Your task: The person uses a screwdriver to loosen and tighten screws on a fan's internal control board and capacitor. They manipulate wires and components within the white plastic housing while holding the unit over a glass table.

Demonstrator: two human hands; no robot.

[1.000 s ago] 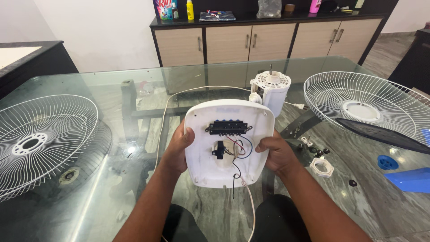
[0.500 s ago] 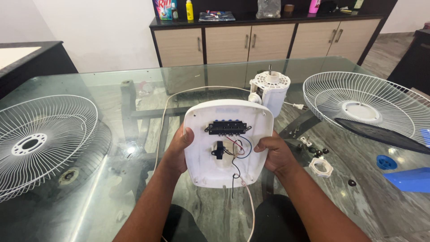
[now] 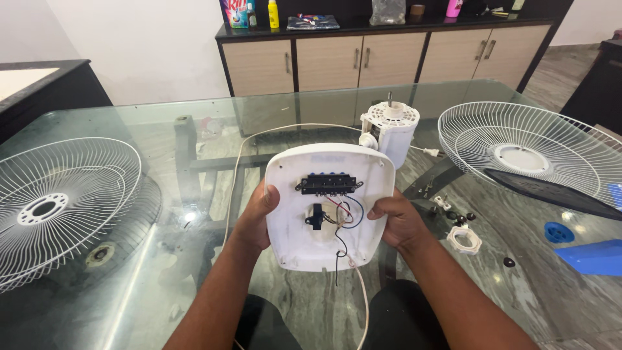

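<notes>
A white plastic fan base cover [image 3: 363,188] is held up over the glass table, its hollow inside facing me. Inside it sit a black switch block [image 3: 328,185], a small black part and loose red, blue and black wires [image 3: 343,214]. My left hand [image 3: 256,217] grips the cover's left edge and my right hand [image 3: 398,220] grips its right edge. A white cord [image 3: 359,298] hangs from the cover's lower edge. Just behind the cover stands the white fan motor [image 3: 391,129] with its shaft up.
A wire fan guard [image 3: 55,207] lies at the left of the glass table [image 3: 162,285]. A second guard [image 3: 518,149] lies at the right, beside a dark blade. A white ring nut [image 3: 464,240], small black parts, a blue cap [image 3: 558,232] and a blue piece [image 3: 593,258] lie right.
</notes>
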